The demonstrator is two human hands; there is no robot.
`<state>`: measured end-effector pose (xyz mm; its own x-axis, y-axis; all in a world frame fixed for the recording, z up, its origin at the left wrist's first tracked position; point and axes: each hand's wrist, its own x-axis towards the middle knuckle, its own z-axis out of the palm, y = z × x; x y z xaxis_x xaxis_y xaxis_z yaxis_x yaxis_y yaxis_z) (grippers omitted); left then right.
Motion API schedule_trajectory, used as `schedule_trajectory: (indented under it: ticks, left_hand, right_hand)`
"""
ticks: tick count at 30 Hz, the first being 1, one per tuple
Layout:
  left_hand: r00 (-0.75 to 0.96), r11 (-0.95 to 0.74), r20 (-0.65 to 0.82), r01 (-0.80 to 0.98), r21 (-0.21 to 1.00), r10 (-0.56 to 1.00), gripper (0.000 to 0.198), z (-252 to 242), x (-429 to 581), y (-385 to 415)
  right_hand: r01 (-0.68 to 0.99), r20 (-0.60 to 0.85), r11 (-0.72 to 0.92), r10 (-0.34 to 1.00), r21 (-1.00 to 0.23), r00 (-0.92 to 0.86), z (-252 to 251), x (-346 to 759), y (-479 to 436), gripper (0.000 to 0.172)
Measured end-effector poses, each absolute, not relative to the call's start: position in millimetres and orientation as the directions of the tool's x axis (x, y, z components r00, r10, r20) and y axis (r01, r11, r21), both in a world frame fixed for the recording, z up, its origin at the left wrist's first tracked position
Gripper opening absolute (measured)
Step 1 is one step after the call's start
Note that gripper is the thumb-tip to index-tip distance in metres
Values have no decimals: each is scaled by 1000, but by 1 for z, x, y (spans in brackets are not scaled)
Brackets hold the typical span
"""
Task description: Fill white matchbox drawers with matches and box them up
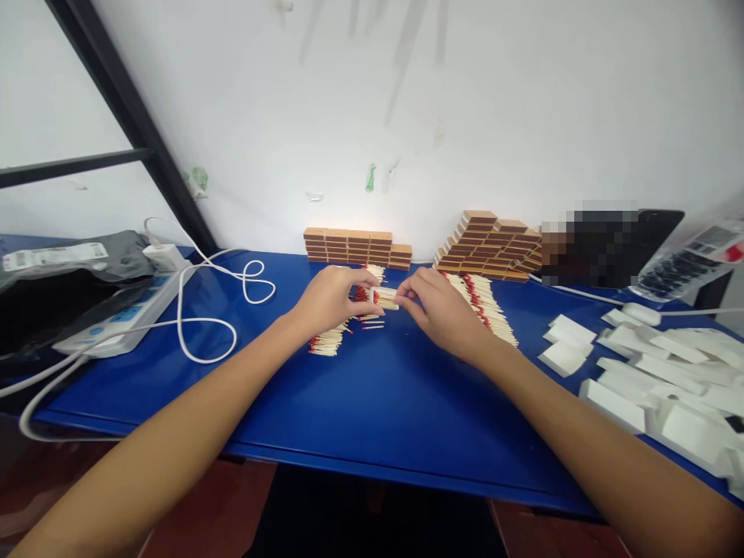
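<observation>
My left hand (332, 298) grips a small white matchbox tray (373, 295) between thumb and fingers, above the table's middle. Matches (385, 299) with red heads lie in the tray, heads toward my left hand. The fingertips of my right hand (442, 308) are pinched at the tray's right end, on the plain ends of the matches. Under and beside my left hand lies a pile of loose matches (327, 341), partly hidden by it. A larger row of matches (487, 304) lies beyond my right wrist, partly covered.
Stacked brown matchboxes (349, 246) and a taller stack (488, 246) stand against the wall. White empty trays (668, 380) are heaped at right, near a phone (656, 240) and plastic bottle (677, 267). A power strip (125, 314) and white cables (181, 310) lie at left.
</observation>
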<state>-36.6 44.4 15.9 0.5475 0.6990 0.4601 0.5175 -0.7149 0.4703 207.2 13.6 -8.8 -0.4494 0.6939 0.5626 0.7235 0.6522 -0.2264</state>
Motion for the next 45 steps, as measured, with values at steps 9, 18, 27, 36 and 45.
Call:
schedule_trajectory:
  ticks: [9, 18, 27, 36, 45]
  left_hand:
    - [560, -722, 462, 467, 510, 688, 36, 15, -36, 44]
    - [490, -677, 491, 653, 341, 720, 35, 15, -43, 51]
    - [516, -684, 477, 663, 302, 711, 35, 13, -43, 53]
    - [537, -702, 457, 603, 380, 709, 39, 12, -40, 50]
    - [544, -677, 428, 427, 600, 722, 39, 16, -32, 39]
  right_hand:
    - [701, 589, 667, 681, -253, -435, -4, 206, 9, 11]
    - [677, 440, 647, 752, -352, -490, -11, 196, 0, 7]
    - [663, 283, 630, 776, -404, -564, -18, 192, -2, 12]
    - [689, 518, 623, 754, -369, -404, -3, 209, 10, 9]
    - [734, 584, 590, 742, -337, -328, -6, 203, 6, 6]
